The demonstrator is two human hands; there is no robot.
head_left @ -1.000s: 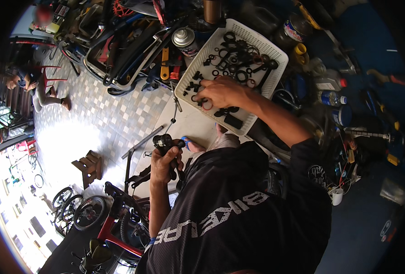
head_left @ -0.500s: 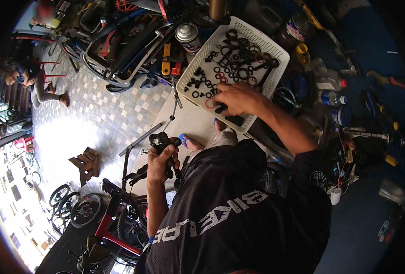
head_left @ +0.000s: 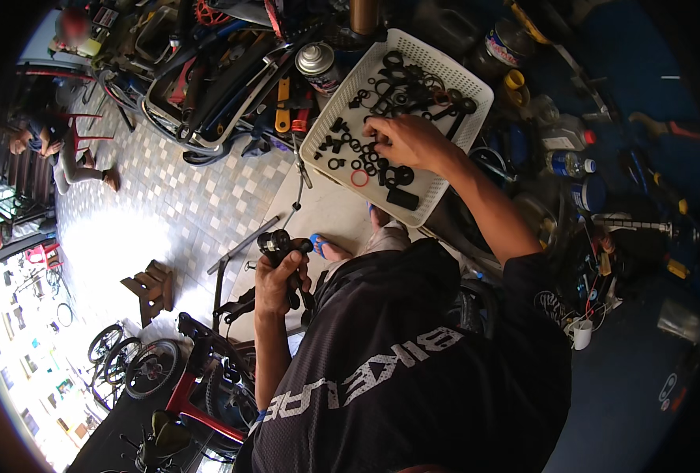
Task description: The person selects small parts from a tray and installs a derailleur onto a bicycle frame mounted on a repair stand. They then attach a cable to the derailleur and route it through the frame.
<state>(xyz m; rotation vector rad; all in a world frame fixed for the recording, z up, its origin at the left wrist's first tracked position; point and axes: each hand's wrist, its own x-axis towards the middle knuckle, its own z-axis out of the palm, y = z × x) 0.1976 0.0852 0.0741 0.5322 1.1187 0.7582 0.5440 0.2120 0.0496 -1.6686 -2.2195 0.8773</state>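
Note:
My left hand point(head_left: 277, 280) is closed around a black bicycle part point(head_left: 274, 243) with a thick round end and short arms; its exact kind does not show. A white perforated plastic basket point(head_left: 324, 164) stands in front of me, holding small black rings, spacers and bolts. Inside it, my right hand point(head_left: 413, 143) reaches in from the right with bent fingers apart, its fingertips among the black rings point(head_left: 355, 145). I see nothing held there, though the fingertips are partly hidden. A red ring point(head_left: 359, 178) and a black rectangular piece point(head_left: 402, 198) lie toward the basket's near side.
A spray can point(head_left: 316, 60) stands left of the basket, next to an orange-yellow tool point(head_left: 283, 105). Bottles and jars point(head_left: 567, 135) crowd the right. A red bike frame point(head_left: 201, 414) is at lower left, near a wooden stool point(head_left: 150, 291). Another person point(head_left: 46, 138) sits at far left.
My right hand has moved up and farther into the basket, uncovering the red ring and the black pieces on its near side. My left hand stays still with the bicycle part.

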